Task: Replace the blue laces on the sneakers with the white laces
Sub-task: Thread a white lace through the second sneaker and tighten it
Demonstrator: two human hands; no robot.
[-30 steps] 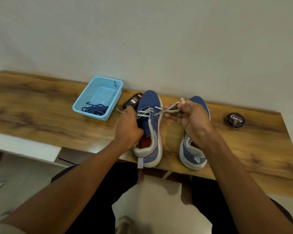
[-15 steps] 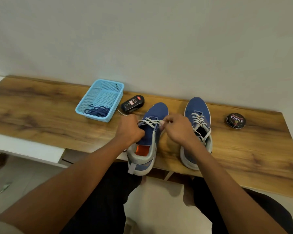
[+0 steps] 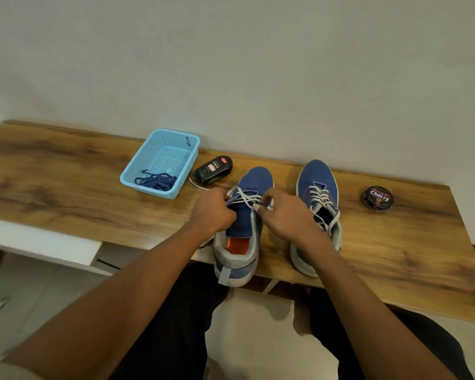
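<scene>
The white lace [image 3: 244, 198] crosses the upper eyelets of the left sneaker [image 3: 242, 226], which sits at the near edge of the wooden bench [image 3: 66, 193], heel overhanging. My left hand [image 3: 213, 212] pinches 1 end of it and my right hand [image 3: 283, 215] pinches the other. The 2nd sneaker [image 3: 317, 204] looks laced already; the blue laces [image 3: 155, 181] lie in the basket [image 3: 137, 165]. If I pull unevenly, 1 end could slip back out, or the shoe could tip off the edge.

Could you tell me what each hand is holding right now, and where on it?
Both the left hand and the right hand pinch the white lace of the left sneaker, one strand each beside the eyelets.
</scene>
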